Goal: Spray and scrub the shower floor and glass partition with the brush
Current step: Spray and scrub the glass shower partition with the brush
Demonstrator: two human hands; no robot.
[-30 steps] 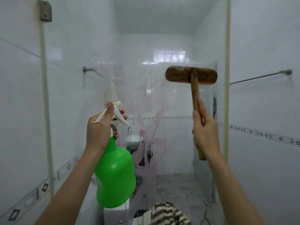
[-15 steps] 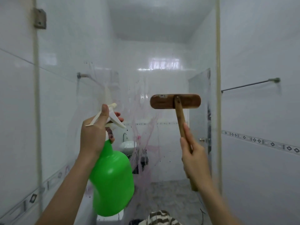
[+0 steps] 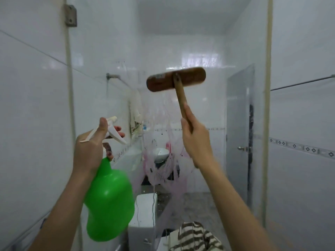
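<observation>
Seemingly midway, the glass partition (image 3: 108,51) is pink-streaked, right hand (image 3: 195,140) gripping the brush (image 3: 175,79) high before it, left hand (image 3: 90,147) gripping the spray bottle (image 3: 108,205); the shower floor is likely not yet scrubbed.

The rounded plastic spray bottle (image 3: 110,201) is showing bright green under its white trigger head (image 3: 112,131). The long-handled wooden brush (image 3: 175,79) is showing dark brown. Pale pink streaks (image 3: 168,171) are running down the clear glass partition (image 3: 163,109). A band (image 3: 308,149) of black diamond outlines is crossing the glossy white wall tiles (image 3: 308,115). The crumpled cloth (image 3: 195,236) is showing brown and cream stripes.
</observation>
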